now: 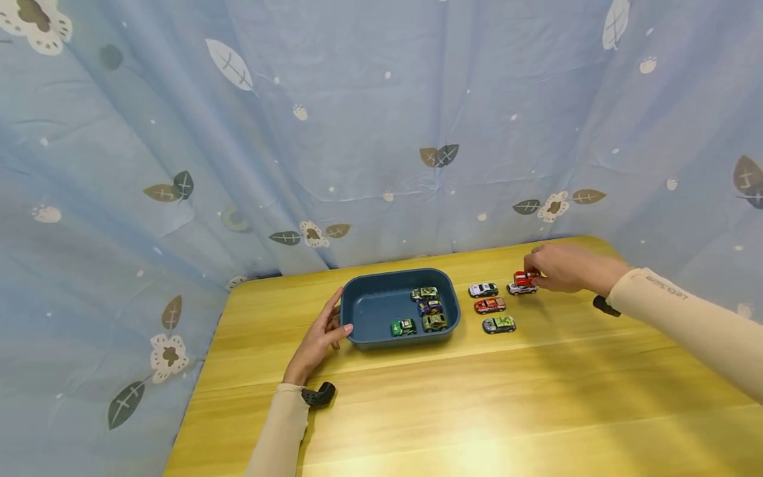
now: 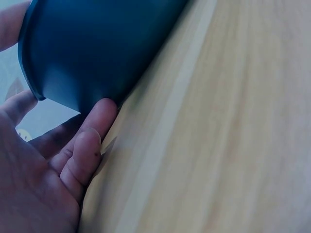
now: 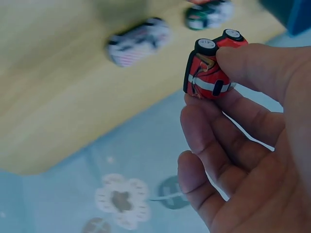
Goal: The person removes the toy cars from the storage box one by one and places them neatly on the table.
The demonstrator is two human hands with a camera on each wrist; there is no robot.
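Observation:
My right hand (image 1: 563, 266) pinches a red toy car (image 3: 209, 77) with a white stripe between thumb and fingers. In the head view the red car is just above a white toy car (image 1: 517, 289) on the table. My left hand (image 1: 320, 338) holds the left end of a dark blue plastic bin (image 1: 372, 344), thumb at the rim and fingers along the outer wall (image 2: 97, 53). Inside the bin, toward its right, lie a green toy car (image 1: 403, 327), a purple one (image 1: 430, 307) and two camouflage-patterned ones (image 1: 434, 322).
Between bin and right hand, a white-and-green toy car (image 1: 483, 290), a red-orange one (image 1: 490, 305) and a blue-and-yellow-green one (image 1: 499, 324) stand on the wooden table (image 1: 417, 411). A blue patterned curtain (image 1: 369, 132) hangs behind the table's back edge.

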